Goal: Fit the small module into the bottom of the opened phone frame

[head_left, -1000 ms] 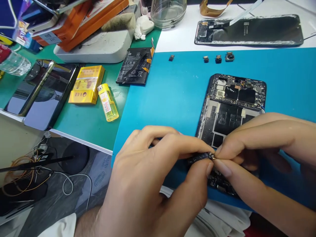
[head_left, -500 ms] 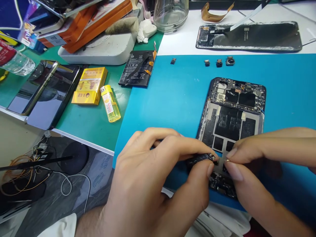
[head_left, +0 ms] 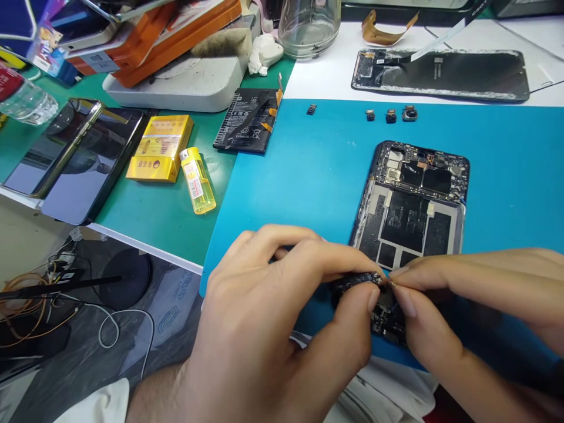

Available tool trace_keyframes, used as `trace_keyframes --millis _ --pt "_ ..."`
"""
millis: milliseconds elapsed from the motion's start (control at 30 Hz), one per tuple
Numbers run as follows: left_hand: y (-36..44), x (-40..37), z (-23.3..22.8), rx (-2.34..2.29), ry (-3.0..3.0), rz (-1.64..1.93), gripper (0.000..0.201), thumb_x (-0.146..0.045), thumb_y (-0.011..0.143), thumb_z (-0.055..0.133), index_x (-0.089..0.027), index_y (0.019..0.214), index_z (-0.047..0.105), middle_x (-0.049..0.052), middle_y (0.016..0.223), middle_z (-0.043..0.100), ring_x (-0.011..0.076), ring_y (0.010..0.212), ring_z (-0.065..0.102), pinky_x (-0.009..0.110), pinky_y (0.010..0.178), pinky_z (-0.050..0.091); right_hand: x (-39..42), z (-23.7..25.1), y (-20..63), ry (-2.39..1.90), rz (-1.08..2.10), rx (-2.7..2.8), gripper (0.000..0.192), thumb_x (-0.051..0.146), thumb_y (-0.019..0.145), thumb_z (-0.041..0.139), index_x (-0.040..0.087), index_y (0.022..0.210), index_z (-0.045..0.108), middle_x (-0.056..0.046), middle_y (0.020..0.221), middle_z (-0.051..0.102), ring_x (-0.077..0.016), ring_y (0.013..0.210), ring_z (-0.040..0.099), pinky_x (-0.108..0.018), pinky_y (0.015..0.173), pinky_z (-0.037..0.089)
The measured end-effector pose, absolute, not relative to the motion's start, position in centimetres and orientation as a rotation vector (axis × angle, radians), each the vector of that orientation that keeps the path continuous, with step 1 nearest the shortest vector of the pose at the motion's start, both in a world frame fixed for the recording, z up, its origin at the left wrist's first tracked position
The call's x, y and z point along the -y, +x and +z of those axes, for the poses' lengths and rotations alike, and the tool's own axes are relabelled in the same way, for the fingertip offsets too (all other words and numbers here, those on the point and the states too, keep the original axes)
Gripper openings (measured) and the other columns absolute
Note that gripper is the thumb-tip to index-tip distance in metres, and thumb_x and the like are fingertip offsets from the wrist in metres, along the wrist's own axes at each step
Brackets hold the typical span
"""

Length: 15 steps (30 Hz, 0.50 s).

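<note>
A small black circuit-board strip (head_left: 356, 282) sits low and centre-right in the frame, pinched between the thumb and forefinger of the left hand (head_left: 273, 311), whose other fingers curl narrowly above it. The right hand (head_left: 445, 305) comes in from the right edge, its thumb and forefinger closed tip to tip right at the strip's right end (whether they grip a tiny part there cannot be told). No writing on the strip can be read.

Just behind the fingertips lies an opened black smartphone frame (head_left: 414, 205) with bare boards and grey shields, resting on a bright blue work mat (head_left: 308, 170). Its lower end is hidden by both hands. Along the mat's upper edge sit four small dark camera modules (head_left: 390, 115).

Further up, on the white surface, lies a flat black display panel (head_left: 458, 73); its label is too small to read. At upper centre a black phone battery with orange tabs (head_left: 247, 120) carries white print, illegible here. Left of it, on the green mat (head_left: 150, 217), are a yellow cigarette packet (head_left: 158, 148) and a translucent yellow lighter with a printed sticker (head_left: 198, 180), both unreadable.
</note>
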<state>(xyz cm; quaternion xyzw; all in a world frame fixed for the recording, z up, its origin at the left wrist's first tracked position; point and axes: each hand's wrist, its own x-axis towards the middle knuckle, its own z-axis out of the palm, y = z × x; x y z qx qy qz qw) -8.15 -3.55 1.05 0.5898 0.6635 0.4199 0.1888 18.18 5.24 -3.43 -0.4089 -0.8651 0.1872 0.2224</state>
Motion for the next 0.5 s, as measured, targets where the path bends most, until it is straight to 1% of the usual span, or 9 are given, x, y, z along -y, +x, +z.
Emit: trace_keyframes --millis 100,200,300,400,500 --pt "-8.6 3.8 1.0 -1.860 1.681 1.162 0.010 -0.030 0.130 0.082 -0.038 0.129 0.087 -0.020 0.121 0.099 0.0110 0.120 0.093 0.035 0.103 0.077 -5.3 -4.6 20.1 -1.137 0.503 2.339 0.054 0.092 0.113 0.067 0.048 0.130 0.092 -0.010 0.107 0.083 -0.0431 0.115 0.088 -0.046 0.078 0.076" --pt "-8.7 4.1 0.9 -1.841 1.706 1.158 0.007 -0.035 0.132 0.081 -0.038 0.131 0.086 -0.020 0.125 0.099 0.0115 0.123 0.094 0.036 0.107 0.075 -4.9 -6.1 22.4 -1.158 0.486 2.298 0.059 0.096 0.112 0.061 0.047 0.125 0.091 -0.011 0.100 0.079 -0.0429 0.110 0.087 -0.046 0.078 0.076" --pt "-8.3 4.2 0.8 -1.853 1.694 1.179 0.008 -0.034 0.134 0.079 -0.038 0.132 0.086 -0.020 0.130 0.099 0.0112 0.124 0.095 0.037 0.106 0.075 -4.6 -6.8 23.0 -1.162 0.483 2.294 0.061 0.097 0.111 0.060 0.046 0.124 0.090 -0.011 0.099 0.078 -0.0429 0.109 0.087 -0.046 0.077 0.076" --pt "-8.0 3.9 0.9 -1.877 1.674 1.180 0.009 -0.034 0.134 0.079 -0.038 0.130 0.085 -0.019 0.125 0.099 0.0111 0.120 0.095 0.037 0.103 0.075 -5.1 -6.3 21.6 -1.159 0.482 2.294 0.059 0.095 0.112 0.060 0.046 0.125 0.090 -0.011 0.100 0.079 -0.0430 0.111 0.088 -0.046 0.078 0.076" --pt "-7.9 3.7 0.9 -1.878 1.682 1.171 0.009 -0.034 0.134 0.080 -0.038 0.129 0.086 -0.017 0.122 0.099 0.0125 0.116 0.095 0.038 0.101 0.075 -6.0 -5.6 19.8 -1.171 0.495 2.297 0.051 0.091 0.110 0.070 0.047 0.126 0.089 -0.009 0.109 0.083 -0.0411 0.113 0.088 -0.045 0.078 0.076"
